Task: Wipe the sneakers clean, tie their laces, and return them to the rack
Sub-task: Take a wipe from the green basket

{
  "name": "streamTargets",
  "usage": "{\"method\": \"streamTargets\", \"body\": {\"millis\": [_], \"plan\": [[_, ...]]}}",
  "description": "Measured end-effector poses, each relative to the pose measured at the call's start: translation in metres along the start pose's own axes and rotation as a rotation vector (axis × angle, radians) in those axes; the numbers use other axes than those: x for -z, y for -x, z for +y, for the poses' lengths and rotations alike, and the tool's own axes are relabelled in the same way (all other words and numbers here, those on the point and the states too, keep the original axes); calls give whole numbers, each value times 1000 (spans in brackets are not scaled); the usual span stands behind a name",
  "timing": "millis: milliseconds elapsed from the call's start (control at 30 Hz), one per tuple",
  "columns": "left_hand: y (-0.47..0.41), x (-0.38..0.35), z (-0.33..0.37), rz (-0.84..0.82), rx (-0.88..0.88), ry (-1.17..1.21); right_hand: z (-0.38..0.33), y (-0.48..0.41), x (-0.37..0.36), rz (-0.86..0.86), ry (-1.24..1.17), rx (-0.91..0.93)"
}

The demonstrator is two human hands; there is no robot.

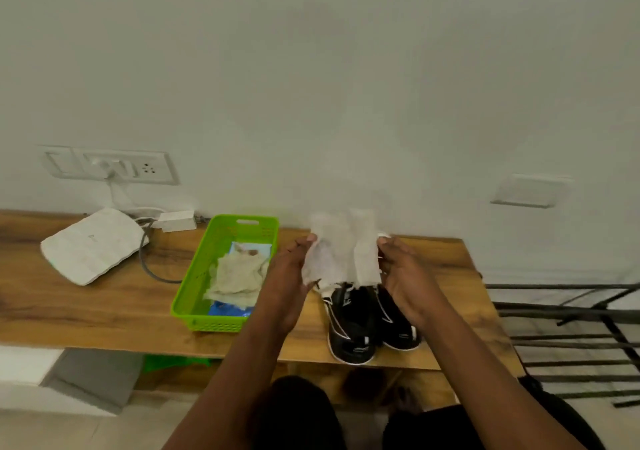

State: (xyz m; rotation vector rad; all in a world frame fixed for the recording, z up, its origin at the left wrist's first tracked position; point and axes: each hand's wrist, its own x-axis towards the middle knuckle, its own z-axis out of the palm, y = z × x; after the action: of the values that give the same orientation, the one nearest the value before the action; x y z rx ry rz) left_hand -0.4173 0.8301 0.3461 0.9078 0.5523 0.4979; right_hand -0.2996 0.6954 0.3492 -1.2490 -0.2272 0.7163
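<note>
Pale bare wall (311, 69) filled the top of the head view, with a wooden table (104, 304) running along its foot. On that table the sneakers (349, 325) stood side by side near the right end, black with white trim, just right of a green basket (194, 273). White marks showed on their tongues, too blurred to read. A faint logo sat on the white router (91, 245) at the left, also unreadable.

And the hands were up! Both held a white wipe (341, 249) upright over the far ends of the sneakers. The left hand (287, 276) pinched the wipe's left edge between thumb and curled fingers. The right hand (405, 276) pinched the right edge the same way, fingers bunched close together. The wipe hung stretched between them, hiding the laces' far part.

A crumpled cloth (235, 276) lay in the basket. The black metal rack (571, 311) stood beside the table's right end.
</note>
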Motion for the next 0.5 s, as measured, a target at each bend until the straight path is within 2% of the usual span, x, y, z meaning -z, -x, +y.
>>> {"method": "streamTargets", "body": {"millis": [100,167,300,400,500], "plan": [[6,-50,-37,0,57,-130,-12,22,34,-23,117,30],[9,-73,-58,-15,99,-184,-15,28,54,-37,283,79],[-4,-104,-92,-65,152,-209,-5,8,99,51,596,77],[-20,-108,-104,-96,113,-307,-11,-16,111,81,821,191],[-21,-99,-103,6,6,-415,-32,-30,103,85,986,271]]}}
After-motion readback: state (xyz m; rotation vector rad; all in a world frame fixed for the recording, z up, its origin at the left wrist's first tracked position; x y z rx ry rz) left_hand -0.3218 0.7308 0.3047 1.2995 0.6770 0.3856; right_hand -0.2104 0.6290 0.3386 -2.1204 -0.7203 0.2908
